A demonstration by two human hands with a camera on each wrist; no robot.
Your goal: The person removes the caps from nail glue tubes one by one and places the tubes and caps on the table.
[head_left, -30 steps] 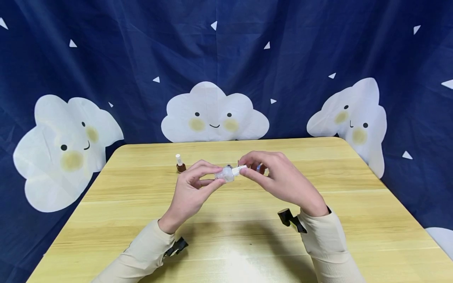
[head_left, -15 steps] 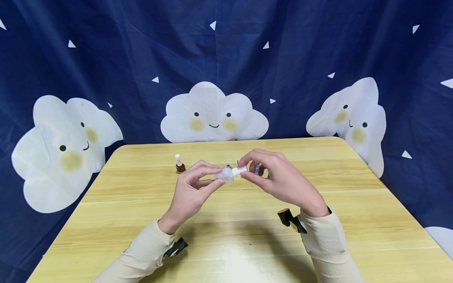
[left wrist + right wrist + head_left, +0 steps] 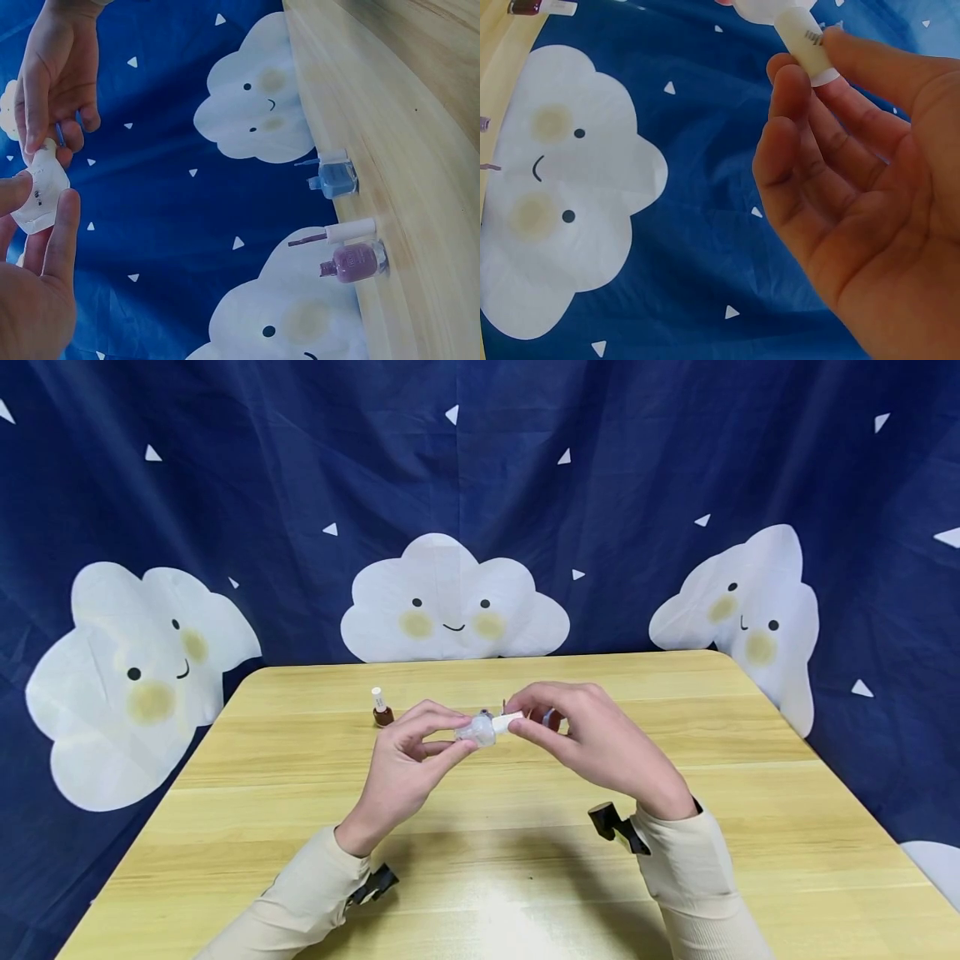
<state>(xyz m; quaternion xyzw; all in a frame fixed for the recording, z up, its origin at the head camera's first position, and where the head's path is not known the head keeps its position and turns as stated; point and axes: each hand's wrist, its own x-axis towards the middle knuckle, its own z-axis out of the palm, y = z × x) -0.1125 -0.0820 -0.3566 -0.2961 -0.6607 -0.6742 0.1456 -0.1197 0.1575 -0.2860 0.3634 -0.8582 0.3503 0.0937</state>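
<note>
My left hand (image 3: 408,760) holds a small nail polish bottle (image 3: 478,731) with whitish contents between thumb and fingers, raised over the table and lying sideways. Its white cap (image 3: 507,722) points right, and my right hand (image 3: 592,739) pinches that cap between thumb and fingertips. Close up in the right wrist view, the cap (image 3: 808,46) carries small dark print and meets the bottle at its neck. The left wrist view has the bottle (image 3: 45,195) tilted, the left thumb on one face and fingers on the other.
On the wooden table (image 3: 487,810) a dark red nail polish bottle (image 3: 383,716) stands capped, back left. In the left wrist view, uncapped blue (image 3: 336,180) and purple (image 3: 356,262) polish bottles stand beside white brush caps (image 3: 351,229). A blue cloud-print curtain (image 3: 300,468) hangs behind.
My right thumb and fingertips shift slightly on the white cap, away from the bottle and then back toward it. My left hand and the bottle stay in place.
</note>
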